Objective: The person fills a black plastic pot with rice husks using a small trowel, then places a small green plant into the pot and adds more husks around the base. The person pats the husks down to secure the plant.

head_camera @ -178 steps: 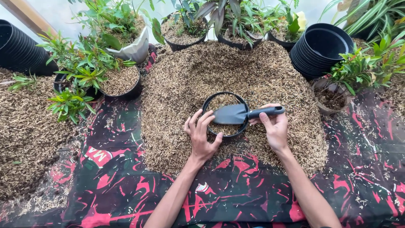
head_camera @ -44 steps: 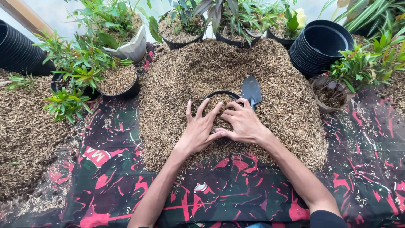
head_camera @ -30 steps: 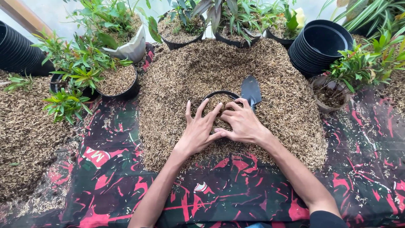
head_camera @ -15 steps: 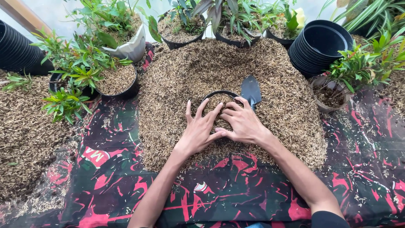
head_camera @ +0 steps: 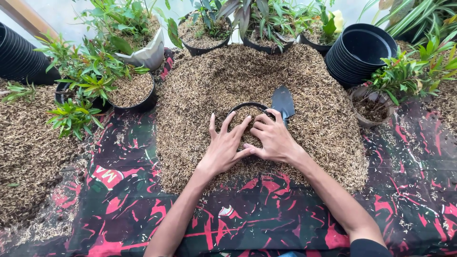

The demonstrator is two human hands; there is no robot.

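A small black pot [head_camera: 249, 106] sits sunk in a big mound of brown husk mix [head_camera: 228, 81], filled with the same mix. My left hand [head_camera: 223, 147] lies flat on the pot's filling with fingers spread. My right hand [head_camera: 272, 138] presses down beside it, thumbs touching. A dark trowel [head_camera: 283, 101] stands stuck in the mound just behind my right hand, blade up, touched by neither hand.
A stack of black pots [head_camera: 359, 52] lies at the back right, another stack [head_camera: 19, 57] at far left. Potted green plants [head_camera: 95, 81] stand left, behind and right [head_camera: 409, 76]. A red-and-black printed sheet [head_camera: 247, 219] covers the surface.
About six seconds ago my right hand held the trowel over the pot; it now stands in the mound and both hands press the filling. Over the last second they barely moved.
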